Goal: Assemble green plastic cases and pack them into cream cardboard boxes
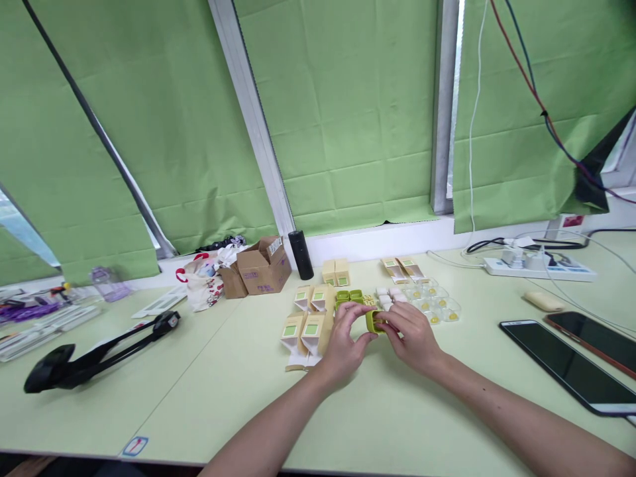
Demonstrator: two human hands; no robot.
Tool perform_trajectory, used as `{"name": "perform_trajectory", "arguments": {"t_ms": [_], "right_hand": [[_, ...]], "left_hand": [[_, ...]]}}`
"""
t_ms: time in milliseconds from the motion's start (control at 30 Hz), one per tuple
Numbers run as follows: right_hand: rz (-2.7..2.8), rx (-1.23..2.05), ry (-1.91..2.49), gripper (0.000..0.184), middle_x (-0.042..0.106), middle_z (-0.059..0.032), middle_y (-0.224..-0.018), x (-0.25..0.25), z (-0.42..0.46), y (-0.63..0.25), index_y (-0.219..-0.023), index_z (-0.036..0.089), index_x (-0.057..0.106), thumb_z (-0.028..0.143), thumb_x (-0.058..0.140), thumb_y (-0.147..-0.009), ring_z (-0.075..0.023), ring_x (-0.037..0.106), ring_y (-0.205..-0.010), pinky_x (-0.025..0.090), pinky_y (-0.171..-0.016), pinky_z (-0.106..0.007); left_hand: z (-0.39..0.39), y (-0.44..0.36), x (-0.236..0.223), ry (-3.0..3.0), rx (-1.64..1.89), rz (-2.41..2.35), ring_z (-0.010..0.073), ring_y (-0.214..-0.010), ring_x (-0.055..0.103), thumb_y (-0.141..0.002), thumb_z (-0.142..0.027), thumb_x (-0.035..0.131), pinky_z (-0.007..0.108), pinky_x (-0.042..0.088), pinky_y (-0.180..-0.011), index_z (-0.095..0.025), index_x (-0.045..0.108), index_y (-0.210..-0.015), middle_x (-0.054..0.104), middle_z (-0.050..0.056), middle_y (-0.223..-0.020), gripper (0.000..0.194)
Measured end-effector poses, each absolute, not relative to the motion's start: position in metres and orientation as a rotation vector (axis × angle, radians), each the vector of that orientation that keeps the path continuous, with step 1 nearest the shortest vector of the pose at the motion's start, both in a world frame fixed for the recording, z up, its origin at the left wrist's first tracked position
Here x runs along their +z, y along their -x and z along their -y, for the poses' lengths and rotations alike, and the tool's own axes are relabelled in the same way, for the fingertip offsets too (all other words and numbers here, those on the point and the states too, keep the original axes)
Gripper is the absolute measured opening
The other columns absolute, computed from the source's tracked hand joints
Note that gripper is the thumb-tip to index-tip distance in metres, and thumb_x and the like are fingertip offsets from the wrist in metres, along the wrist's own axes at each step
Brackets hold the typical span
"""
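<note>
A small olive-green square container (373, 322) is held up over the table, its open side tilted toward the right. My left hand (346, 336) is closed on its left side with thumb and fingers. The fingertips of my right hand (410, 333) grip it at the right edge, partly covering the opening. Just behind my hands are more green containers (349, 295), tiny yellowish pieces (369, 301) and white pieces (389, 295). Beside my left hand stand several open cream cartons (312, 329) with green labels. Clear plastic shells (450, 310) with yellow bits lie beyond my right hand.
Closed cream boxes (336, 272) and opened cartons (403, 269) sit farther back. A black cylinder (301, 255) and a cardboard box (265, 268) stand near the wall. Two phones (566, 364) and a power strip (541, 266) lie right; a black strap-like frame (106, 354) lies left.
</note>
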State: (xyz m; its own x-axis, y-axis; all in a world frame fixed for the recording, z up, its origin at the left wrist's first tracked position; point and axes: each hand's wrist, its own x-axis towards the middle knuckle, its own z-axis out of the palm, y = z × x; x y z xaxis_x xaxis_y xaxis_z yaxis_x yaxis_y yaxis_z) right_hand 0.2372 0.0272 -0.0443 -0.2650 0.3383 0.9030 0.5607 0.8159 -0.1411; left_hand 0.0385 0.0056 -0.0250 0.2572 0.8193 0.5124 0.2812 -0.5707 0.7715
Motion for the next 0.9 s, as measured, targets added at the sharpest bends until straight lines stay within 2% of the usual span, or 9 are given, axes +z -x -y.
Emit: {"name": "perform_trajectory", "arguments": {"t_ms": [467,700,800,900], "right_hand": [[1.888,-0.183,0.614,0.018,0.062,-0.0011,-0.071,-0.0412,-0.0266,-0.2367,-0.094,0.021,0.068,0.011,0.057,-0.102,-0.0175,0.052,-0.068,0.039,-0.063,-0.031],[1.913,-0.15,0.642,0.021,0.064,-0.0024,-0.072,-0.041,-0.0268,-0.2371,-0.094,0.022,0.072,0.017,0.054,-0.104,-0.0183,0.056,-0.068,0.042,-0.062,-0.032],[1.923,-0.167,0.649,0.02,0.064,-0.0027,-0.072,-0.0399,-0.0267,-0.238,-0.098,0.022,0.072,0.018,0.054,-0.105,-0.0187,0.055,-0.069,0.042,-0.063,-0.032],[1.939,-0.178,0.621,0.018,0.066,-0.003,-0.074,-0.0391,-0.0263,-0.2406,-0.11,0.022,0.072,0.016,0.056,-0.104,-0.0198,0.055,-0.07,0.043,-0.064,-0.033]], "left_hand": [[-0.0064,-0.0362,-0.0269,-1.989,1.278,-1.004,0.028,-0.133,0.056,-0.088,-0.01,0.074,0.049,0.045,-0.119,-0.032,0.071,-0.129,0.056,0.008,-0.135,0.047],[-0.0081,-0.0354,-0.0273,-1.988,1.287,-0.988,0.0282,-0.13,0.058,-0.086,-0.01,0.074,0.049,0.048,-0.117,-0.031,0.071,-0.127,0.057,0.008,-0.131,0.046],[-0.0077,-0.0358,-0.0258,-1.997,1.288,-0.991,0.0277,-0.131,0.057,-0.087,-0.011,0.073,0.049,0.047,-0.118,-0.032,0.071,-0.128,0.056,0.008,-0.132,0.045],[-0.0062,-0.0364,-0.0221,-2.002,1.299,-0.998,0.0276,-0.131,0.057,-0.09,-0.012,0.071,0.049,0.047,-0.118,-0.031,0.07,-0.129,0.057,0.008,-0.132,0.044]]}}
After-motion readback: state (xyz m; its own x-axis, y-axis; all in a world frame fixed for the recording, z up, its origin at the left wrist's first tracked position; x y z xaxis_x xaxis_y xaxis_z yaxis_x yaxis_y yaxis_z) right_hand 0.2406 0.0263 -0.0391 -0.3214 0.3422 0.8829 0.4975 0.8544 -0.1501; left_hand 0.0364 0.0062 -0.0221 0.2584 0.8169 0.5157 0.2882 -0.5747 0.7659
